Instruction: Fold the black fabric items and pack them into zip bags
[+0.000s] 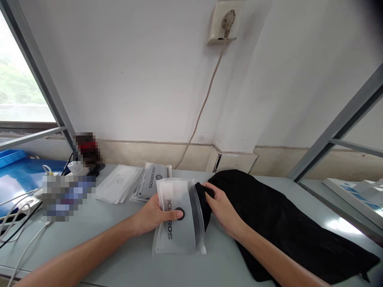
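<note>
Fabric (269,223) is bunching at the zip pouch (179,223) mouth, probably snagging the seal. Left hand (152,217) is pinching the pouch; right hand (220,207) is clutching black cloth, fingers curled.

A pale wall (149,71) is filling most of the frame, with a beige skirting band (155,153) running along its foot. In the upper middle a discoloured socket (224,22) is sitting on the wall — a tan cable (203,105) is hanging from it and trailing down to the skirting. At the far left a window (18,79) is letting in bright daylight, greenery showing faintly beyond the glass. Grey metal frame bars (338,131) are slanting across the right side, and another is leaning at the left beside the window. A grey worktop (119,247) is spreading across the lower frame — daylight is glaring off its right edge. White cables (18,207) are lying at the lower left, beside a blue surface (18,175).
</note>
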Available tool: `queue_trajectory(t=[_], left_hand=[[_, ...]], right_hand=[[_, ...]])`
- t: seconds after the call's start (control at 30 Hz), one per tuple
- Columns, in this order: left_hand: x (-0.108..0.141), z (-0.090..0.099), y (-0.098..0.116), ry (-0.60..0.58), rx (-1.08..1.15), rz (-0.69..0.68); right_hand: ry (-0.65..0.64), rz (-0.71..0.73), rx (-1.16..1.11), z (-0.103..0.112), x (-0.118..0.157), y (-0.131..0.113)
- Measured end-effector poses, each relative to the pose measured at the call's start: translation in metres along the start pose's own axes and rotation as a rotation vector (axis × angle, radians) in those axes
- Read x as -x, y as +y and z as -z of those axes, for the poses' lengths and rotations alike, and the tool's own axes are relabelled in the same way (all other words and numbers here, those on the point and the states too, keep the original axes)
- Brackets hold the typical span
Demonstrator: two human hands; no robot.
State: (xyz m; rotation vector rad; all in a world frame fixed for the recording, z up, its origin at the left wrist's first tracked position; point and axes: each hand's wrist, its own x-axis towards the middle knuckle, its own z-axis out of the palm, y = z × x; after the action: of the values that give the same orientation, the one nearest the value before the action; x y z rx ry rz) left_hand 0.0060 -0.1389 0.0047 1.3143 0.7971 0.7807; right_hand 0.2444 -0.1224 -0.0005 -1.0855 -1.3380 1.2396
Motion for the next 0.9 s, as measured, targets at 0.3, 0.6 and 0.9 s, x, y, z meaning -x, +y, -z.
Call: queue_trajectory(t=[0.3,0.6,0.9], left_hand=[[-0.0008,-0.0004,-0.0008,0.005,0.003,0.029],[-0.0011,-0.0018,-0.0034,-0.004,-0.014,0.028],[-0.0025,-0.0018,-0.0079,-0.002,-0.033,0.023]], right_hand=[[-0.024,-0.011,0.030,0.0020,-0.0011,0.0058],[-0.082,-0.042,0.070,0.0019,-0.0025,0.0096],[-0.122,-0.069,0.049,-0.0008,-0.0001,0.0064]])
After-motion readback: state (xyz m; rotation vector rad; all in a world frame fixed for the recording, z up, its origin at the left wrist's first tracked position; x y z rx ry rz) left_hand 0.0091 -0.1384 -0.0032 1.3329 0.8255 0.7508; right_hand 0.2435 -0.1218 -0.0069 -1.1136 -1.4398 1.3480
